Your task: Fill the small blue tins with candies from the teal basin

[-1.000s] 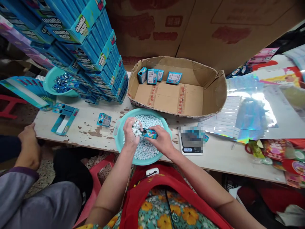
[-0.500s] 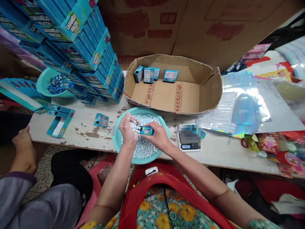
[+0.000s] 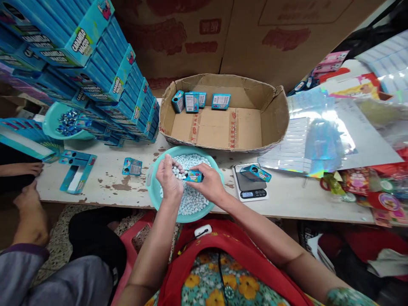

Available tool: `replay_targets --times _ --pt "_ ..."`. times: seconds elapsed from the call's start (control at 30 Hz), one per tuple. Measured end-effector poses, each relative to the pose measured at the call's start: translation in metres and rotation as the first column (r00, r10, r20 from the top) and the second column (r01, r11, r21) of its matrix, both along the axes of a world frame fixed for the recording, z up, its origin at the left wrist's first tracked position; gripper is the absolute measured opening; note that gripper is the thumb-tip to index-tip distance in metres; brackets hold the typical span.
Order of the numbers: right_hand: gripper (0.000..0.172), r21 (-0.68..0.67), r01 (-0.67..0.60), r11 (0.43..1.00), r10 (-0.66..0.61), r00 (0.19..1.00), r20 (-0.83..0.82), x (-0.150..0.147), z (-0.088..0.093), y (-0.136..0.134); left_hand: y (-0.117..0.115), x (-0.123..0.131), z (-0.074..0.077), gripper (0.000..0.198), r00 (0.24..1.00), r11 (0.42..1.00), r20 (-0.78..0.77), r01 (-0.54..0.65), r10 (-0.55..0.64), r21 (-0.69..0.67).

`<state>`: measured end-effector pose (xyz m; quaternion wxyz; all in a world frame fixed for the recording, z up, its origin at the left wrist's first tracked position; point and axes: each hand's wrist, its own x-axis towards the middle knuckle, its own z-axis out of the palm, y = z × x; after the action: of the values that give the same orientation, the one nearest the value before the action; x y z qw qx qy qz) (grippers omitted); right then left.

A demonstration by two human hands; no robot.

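Observation:
My left hand [image 3: 168, 180] is cupped around several pale blue candies [image 3: 179, 173] over a turquoise basin [image 3: 152, 187]. In my right hand [image 3: 210, 182] is a small blue candy box [image 3: 194, 176], lying on its side with its end against the candies in my left palm. Loose pale candies [image 3: 194, 202] fill the basin below both hands. Right of the basin, a blue box [image 3: 259, 173] rests tilted on a small digital scale [image 3: 253, 194]. Another blue box [image 3: 132, 166] lies on the table to the left.
Behind the basin stands an open cardboard tray [image 3: 248, 127] with several blue boxes along its back. Tall stacks of filled display boxes [image 3: 124, 89] rise at the left, beside a bowl of wrapped candies [image 3: 52, 123]. A co-worker's hand [image 3: 30, 169] is at far left. Plastic sheets [image 3: 328, 144] cover the right.
The view has shifted slightly. Both hands stay over the basin, the box still against the candies. A co-worker's hand has come into view at the left table edge.

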<state>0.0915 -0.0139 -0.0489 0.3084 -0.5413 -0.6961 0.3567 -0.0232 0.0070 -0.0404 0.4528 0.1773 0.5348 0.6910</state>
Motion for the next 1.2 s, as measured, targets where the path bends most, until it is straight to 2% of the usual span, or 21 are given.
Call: replay_targets --times 0.1,0.2,0.37,0.53,0.63,0.73,0.87,0.97,1.03,1.07,1.13,1.2 --pt "0.031 0.003 -0.006 1.000 0.006 1.000 -0.002 -0.001 -0.005 0.001 0.002 0.002 -0.005 0.039 0.998 0.999 -0.068 -0.007 0.004 -0.038" --pt "0.029 -0.034 0.001 0.999 -0.001 1.000 0.004 0.001 -0.011 0.003 0.004 0.000 -0.009 0.043 0.998 0.994 -0.060 0.031 -0.037 -0.108" --pt "0.029 -0.014 0.006 1.000 -0.006 0.999 -0.031 0.007 -0.012 0.002 0.002 0.007 -0.008 0.043 0.998 0.998 -0.059 0.028 -0.031 -0.064" --pt "0.026 -0.050 -0.007 0.999 0.004 0.998 -0.061 0.011 -0.012 -0.001 0.003 0.022 -0.001 0.042 0.989 0.993 -0.103 0.098 -0.104 -0.059" --pt "0.031 -0.050 0.032 0.998 -0.039 0.987 -0.153 0.024 -0.011 -0.004 0.007 0.011 0.006 0.042 0.995 0.996 0.053 0.088 -0.086 -0.030" --pt "0.034 -0.037 0.055 0.998 -0.063 0.962 -0.264 0.038 -0.007 -0.007 0.009 -0.005 0.005 0.040 0.959 0.990 0.263 0.128 -0.109 -0.055" --pt "0.035 -0.053 0.057 0.997 -0.071 0.944 -0.322 0.062 0.004 -0.015 0.008 -0.013 -0.014 0.035 0.907 0.935 0.397 0.255 -0.143 -0.247" --pt "0.038 -0.048 0.139 0.989 -0.147 0.928 -0.342 0.103 0.019 -0.033 0.005 -0.012 -0.033 0.034 0.879 0.914 0.445 0.310 -0.170 -0.263" --pt "0.039 -0.075 0.306 0.949 -0.313 0.892 -0.326 0.144 0.027 -0.051 0.002 -0.012 -0.042 0.034 0.884 0.919 0.451 0.274 -0.124 -0.284" --pt "0.040 -0.098 0.414 0.905 -0.424 0.854 -0.303 0.168 0.027 -0.060 0.001 -0.012 -0.046 0.032 0.889 0.914 0.449 0.252 -0.090 -0.318" --pt "0.043 -0.122 0.631 0.766 -0.640 0.731 -0.235 0.217 0.019 -0.076 0.000 -0.011 -0.053 0.024 0.901 0.887 0.433 0.229 -0.037 -0.401" --pt "0.047 -0.075 0.785 0.616 -0.785 0.602 -0.149 0.265 -0.005 -0.087 0.000 -0.006 -0.058 0.014 0.911 0.867 0.408 0.245 -0.053 -0.434"
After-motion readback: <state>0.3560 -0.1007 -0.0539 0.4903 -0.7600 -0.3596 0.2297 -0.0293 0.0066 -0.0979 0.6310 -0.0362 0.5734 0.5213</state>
